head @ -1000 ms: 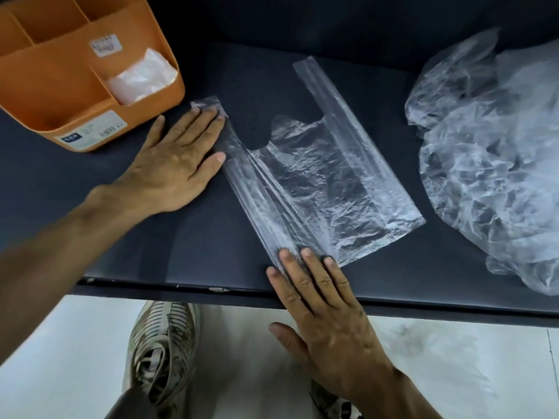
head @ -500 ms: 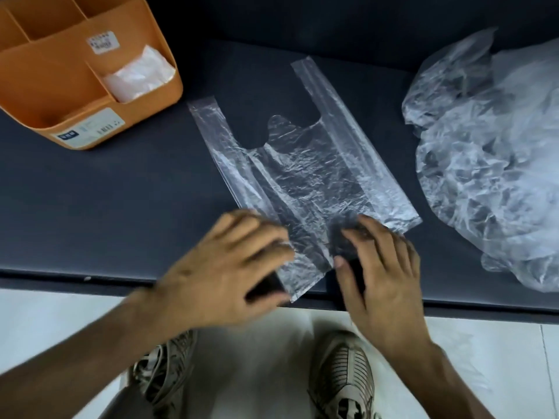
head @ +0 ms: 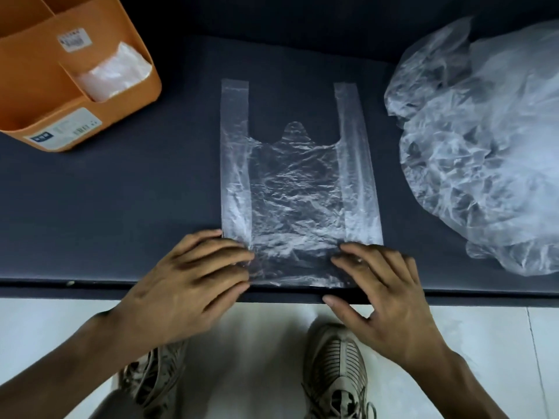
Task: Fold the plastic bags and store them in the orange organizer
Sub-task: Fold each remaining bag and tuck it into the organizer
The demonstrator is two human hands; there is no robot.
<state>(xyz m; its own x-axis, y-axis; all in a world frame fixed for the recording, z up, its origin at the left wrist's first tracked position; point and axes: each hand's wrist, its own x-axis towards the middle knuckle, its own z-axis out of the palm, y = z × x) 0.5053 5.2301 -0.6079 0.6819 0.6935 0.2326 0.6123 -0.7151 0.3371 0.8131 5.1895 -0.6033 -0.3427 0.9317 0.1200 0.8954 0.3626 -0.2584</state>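
The plastic bag (head: 298,189) lies flat on the dark surface (head: 121,207), directly in front of the person. Its long axis runs away from the body: the two handles point to the far side and the bottom hem lies at the near edge of the surface. The left hand (head: 184,285) rests on the near left corner of the bag and the right hand (head: 384,294) rests on the near right corner. The fingers of both hands are spread and only slightly bent, pressing on the film and not curled around it. Both hands are equally near (neither has an advantage). I judge that the next fold goes across or along this axis. The orange organizer (head: 39,95) stands far to the left, with a folded bag (head: 113,72) already in one compartment. A pile of unfolded bags (head: 484,140) lies to the right.
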